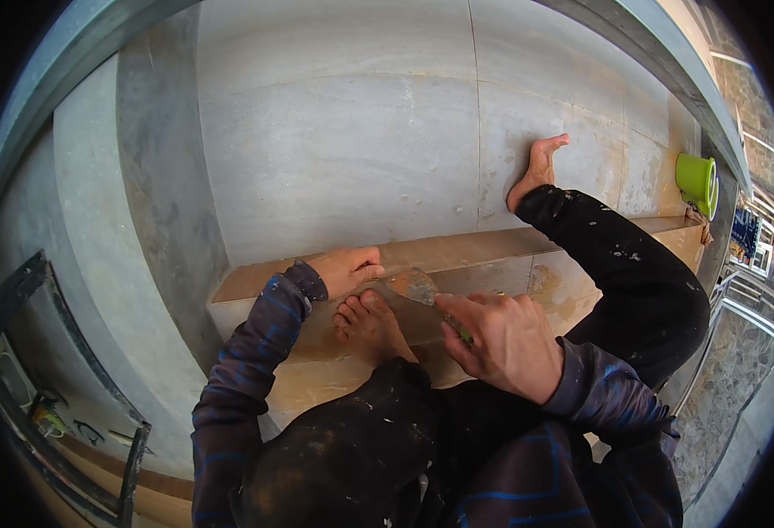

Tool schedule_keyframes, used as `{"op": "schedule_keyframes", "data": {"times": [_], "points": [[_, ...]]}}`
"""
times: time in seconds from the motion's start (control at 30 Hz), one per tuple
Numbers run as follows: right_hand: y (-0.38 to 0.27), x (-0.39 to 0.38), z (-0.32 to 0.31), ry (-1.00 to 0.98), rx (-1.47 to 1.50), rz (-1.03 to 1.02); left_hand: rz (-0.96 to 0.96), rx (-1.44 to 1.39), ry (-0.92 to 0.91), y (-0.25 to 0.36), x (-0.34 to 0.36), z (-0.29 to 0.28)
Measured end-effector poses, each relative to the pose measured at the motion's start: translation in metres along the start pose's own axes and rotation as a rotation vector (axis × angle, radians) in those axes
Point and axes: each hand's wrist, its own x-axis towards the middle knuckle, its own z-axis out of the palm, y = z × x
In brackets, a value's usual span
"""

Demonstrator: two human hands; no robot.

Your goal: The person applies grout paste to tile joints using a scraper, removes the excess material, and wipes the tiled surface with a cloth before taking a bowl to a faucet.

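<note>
My right hand (501, 339) grips the green handle of a trowel (412, 285), whose worn, stained metal blade points up-left against the tan stone step (475, 246). My left hand (347, 269) is at the step's top edge, left of the blade, with its fingers curled; I cannot make out what, if anything, is in them. My bare left foot (368, 324) is just below that hand on the lower tan surface. My other bare foot (537, 172) stretches onto the pale tiled surface (334, 150) beyond the step.
A green bucket (693, 185) stands at the far right beside a brown rag (704, 229). A dark frame (136, 458) stands at lower left near pale side steps (88, 202). A metal rail (110, 35) curves across the top. At right is a drop with railings (739, 308).
</note>
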Motion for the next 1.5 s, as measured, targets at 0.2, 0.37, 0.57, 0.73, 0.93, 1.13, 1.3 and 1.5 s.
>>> {"op": "schedule_keyframes", "data": {"times": [0.2, 0.37, 0.57, 0.73, 0.93, 1.13, 1.3, 1.5], "points": [[-0.001, 0.006, 0.007, -0.023, -0.004, -0.010, 0.023, 0.047, -0.008, 0.000, 0.002, -0.002], [-0.008, 0.012, 0.011, -0.049, -0.006, -0.012, 0.161, -0.174, 0.019, -0.012, 0.007, -0.007], [-0.013, 0.017, 0.010, -0.064, 0.000, -0.022, 0.218, -0.178, 0.006, -0.011, 0.009, -0.011], [-0.018, 0.020, 0.017, -0.077, -0.039, -0.049, 0.259, -0.225, 0.010, -0.020, 0.016, -0.008], [-0.026, 0.014, 0.032, -0.046, -0.088, -0.053, 0.234, -0.270, -0.013, -0.018, 0.017, -0.010], [-0.005, 0.021, 0.030, -0.026, -0.082, -0.090, 0.095, -0.329, -0.058, -0.015, 0.016, -0.013], [-0.017, 0.010, 0.038, -0.049, -0.117, -0.097, 0.058, -0.362, -0.058, -0.010, 0.013, -0.012], [-0.032, 0.011, 0.047, -0.013, -0.150, -0.115, 0.067, -0.356, -0.054, -0.012, 0.014, -0.011]]}}
